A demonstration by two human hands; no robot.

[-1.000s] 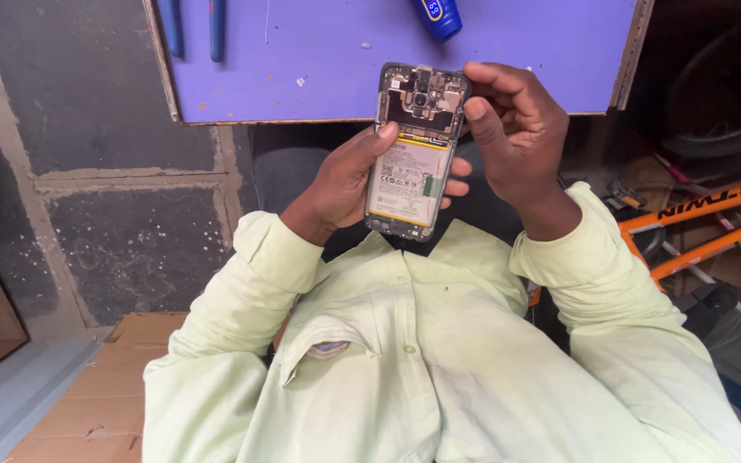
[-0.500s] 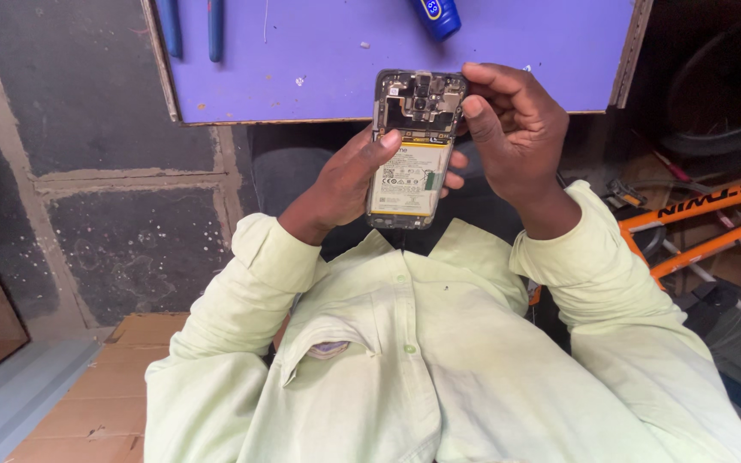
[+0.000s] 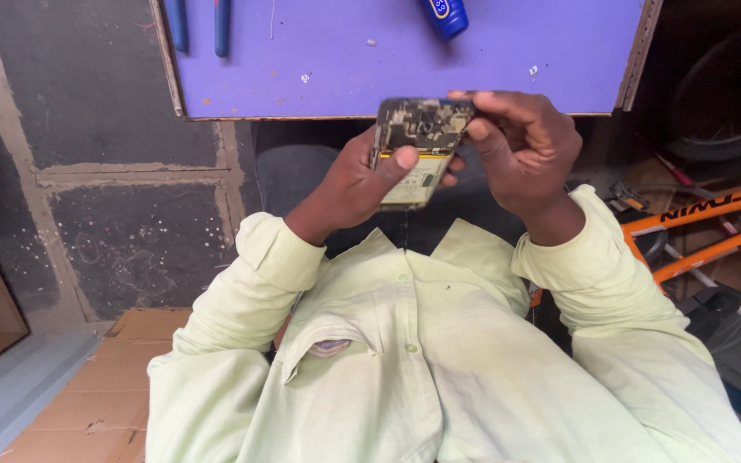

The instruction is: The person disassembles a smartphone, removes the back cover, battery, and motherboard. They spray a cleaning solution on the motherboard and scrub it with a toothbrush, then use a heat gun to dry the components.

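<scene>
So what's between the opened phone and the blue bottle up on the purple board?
Head view: only bare purple board lies between the opened phone and the blue bottle, apart from tiny specks.

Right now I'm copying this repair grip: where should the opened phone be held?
Grip the opened phone by its long side edges, coming from below and behind, as the left hand does. Its exposed board and battery face up, so the right hand works the top corner.

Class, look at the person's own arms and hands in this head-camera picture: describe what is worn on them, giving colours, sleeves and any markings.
Both arms are covered by long sleeves of a pale green button-up shirt, loose and creased, ending in cuffs at the wrists. The left hand and right hand are bare: no gloves, and no rings, watch or bands show. The left sleeve and right sleeve are plain, without prints or markings.
</scene>
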